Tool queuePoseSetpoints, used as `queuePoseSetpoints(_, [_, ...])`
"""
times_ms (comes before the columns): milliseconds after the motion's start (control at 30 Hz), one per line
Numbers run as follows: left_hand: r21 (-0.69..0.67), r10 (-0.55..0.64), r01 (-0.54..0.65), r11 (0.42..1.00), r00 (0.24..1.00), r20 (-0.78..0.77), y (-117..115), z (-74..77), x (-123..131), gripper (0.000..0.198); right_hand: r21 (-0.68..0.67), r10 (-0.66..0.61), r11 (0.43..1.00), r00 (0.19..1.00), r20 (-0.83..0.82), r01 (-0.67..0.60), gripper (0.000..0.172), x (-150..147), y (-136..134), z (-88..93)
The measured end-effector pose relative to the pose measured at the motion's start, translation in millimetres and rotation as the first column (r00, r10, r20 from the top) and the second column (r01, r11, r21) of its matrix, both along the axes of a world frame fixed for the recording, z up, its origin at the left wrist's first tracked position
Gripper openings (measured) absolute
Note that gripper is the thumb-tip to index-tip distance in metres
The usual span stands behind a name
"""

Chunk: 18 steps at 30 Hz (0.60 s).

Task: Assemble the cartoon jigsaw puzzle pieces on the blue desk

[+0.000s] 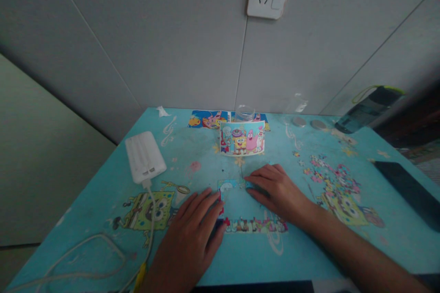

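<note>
A partly joined jigsaw border point(256, 226) lies on the table, with a bottom row, a left side and a short top row of small pieces. My left hand point(197, 222) rests flat on its left side, fingers apart, the fingertips touching the pieces there. At the right end of the top row, my right hand point(275, 187) has thumb and fingers closed around a small light-blue puzzle piece point(248, 185), mostly hidden by the fingers. Behind the border, a cartoon picture card point(242, 138) stands upright. To the right, loose puzzle pieces point(335, 176) lie in a scattered heap.
A white power bank point(145, 156) with a cable point(151, 219) lies at left. Along the back are a clear round container point(245, 112), metal lids point(299, 122) and a tilted water bottle point(367, 109). A dark flat object point(409, 190) lies at right. A wall rises behind.
</note>
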State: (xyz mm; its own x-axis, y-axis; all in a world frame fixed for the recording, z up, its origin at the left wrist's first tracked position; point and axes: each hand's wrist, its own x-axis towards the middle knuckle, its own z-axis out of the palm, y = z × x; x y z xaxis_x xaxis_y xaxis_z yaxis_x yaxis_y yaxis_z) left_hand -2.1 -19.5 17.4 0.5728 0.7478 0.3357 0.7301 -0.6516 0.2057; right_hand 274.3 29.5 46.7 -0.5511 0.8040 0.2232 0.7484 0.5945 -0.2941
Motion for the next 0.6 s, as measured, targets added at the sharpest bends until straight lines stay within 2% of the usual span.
queuePoseSetpoints(133, [-0.008, 0.003, -0.003, 1.0, 1.0, -0.005, 0, -0.1, 1, 0.034, -0.013, 0.013, 1.0, 1.0, 0.008, -0.013, 0.019, 0, -1, 1.0])
queuePoseSetpoints(333, [-0.008, 0.008, -0.008, 1.0, 1.0, -0.013, 1, 0.0, 2, 0.033, 0.03, 0.038, 0.999, 0.997, 0.067, -0.04, 0.019, -2, -5, 6.6])
queuePoseSetpoints(600, [0.023, -0.002, 0.003, 1.0, 1.0, -0.027, 2, -5.6, -1, 0.034, 0.194, 0.038, 0.977, 0.973, 0.228, -0.084, 0.021, -8, -14, 3.4])
